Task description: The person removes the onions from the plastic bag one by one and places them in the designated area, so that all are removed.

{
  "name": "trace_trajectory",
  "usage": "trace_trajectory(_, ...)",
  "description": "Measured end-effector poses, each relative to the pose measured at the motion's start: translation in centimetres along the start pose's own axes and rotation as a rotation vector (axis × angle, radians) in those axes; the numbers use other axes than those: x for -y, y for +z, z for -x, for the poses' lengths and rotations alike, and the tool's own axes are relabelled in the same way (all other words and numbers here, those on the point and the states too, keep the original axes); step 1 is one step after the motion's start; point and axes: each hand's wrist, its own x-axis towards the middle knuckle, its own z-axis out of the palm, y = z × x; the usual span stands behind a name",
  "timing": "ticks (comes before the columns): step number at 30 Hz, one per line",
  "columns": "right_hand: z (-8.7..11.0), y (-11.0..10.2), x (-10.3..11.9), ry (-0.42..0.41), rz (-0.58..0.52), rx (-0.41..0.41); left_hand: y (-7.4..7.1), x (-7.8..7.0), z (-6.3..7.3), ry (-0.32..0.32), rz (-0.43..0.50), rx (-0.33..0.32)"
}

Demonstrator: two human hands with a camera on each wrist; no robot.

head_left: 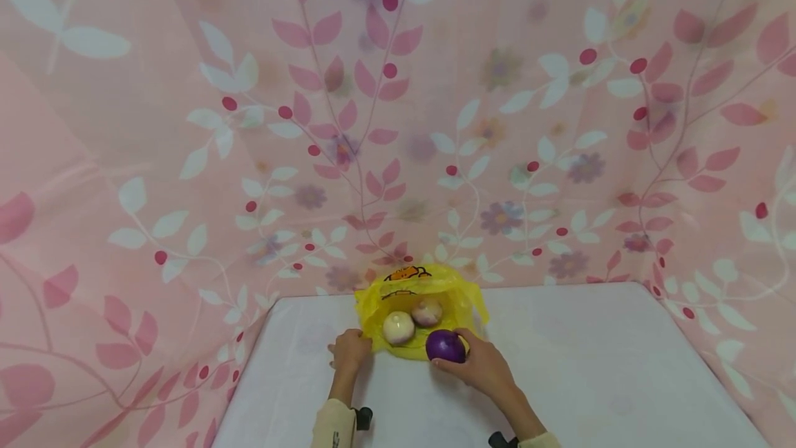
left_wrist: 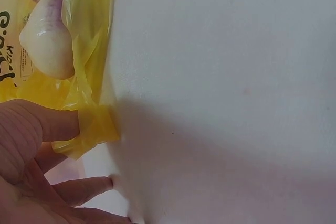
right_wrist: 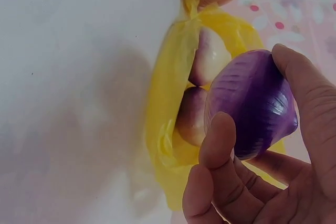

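A yellow plastic bag (head_left: 463, 296) lies on the table with its mouth spread towards me. Inside it sit two pale turnips with purple tinges, the left one (head_left: 398, 328) in front of the other (head_left: 427, 312). My left hand (head_left: 351, 349) pinches the bag's left edge between thumb and finger, as the left wrist view shows. In my right hand (head_left: 485, 365) is a glossy purple onion (right_wrist: 252, 103), gripped between thumb and fingers. The onion is held at the right front of the bag's mouth, partly covering its rim in the head view.
The white-covered table (head_left: 578, 358) extends to both sides of the bag. Behind and beside it hangs a pink floral cloth (head_left: 423, 123), reaching the table's back edge close behind the bag.
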Motion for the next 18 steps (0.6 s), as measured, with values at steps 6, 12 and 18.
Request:
trace_trajectory(6, 0.6, -1.0, 0.0, 0.037, -0.055, 0.059, -0.1, -0.2, 0.0, -0.005, 0.007, 0.001)
trace_trajectory(12, 0.7, -1.6, -0.4, 0.04, -0.013, 0.039, -0.3, -0.5, 0.3, -0.015, 0.001, 0.001)
trace_trajectory(18, 1.2, -2.1, -0.8, 0.021, -0.003, 0.045, -0.1, -0.4, 0.2, -0.017, 0.001, 0.002)
